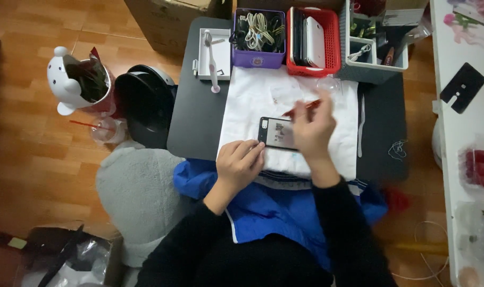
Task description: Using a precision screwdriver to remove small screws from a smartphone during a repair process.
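Steadying phone point(277, 133) under left hand point(240, 163), right hand point(312, 129) grip pinching red tool point(301, 109), purple basket point(258, 57) holding cables point(259, 32)

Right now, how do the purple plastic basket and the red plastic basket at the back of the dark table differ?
The purple plastic basket holds bundled, coiled cables; the red plastic basket holds flat slab-like items, one white, standing on edge. The purple one sits left of the red one and looks squarer, while the red one runs longer front to back. Both are open-topped, side by side and seemingly touching, beyond the white cloth, with neither hand on them.
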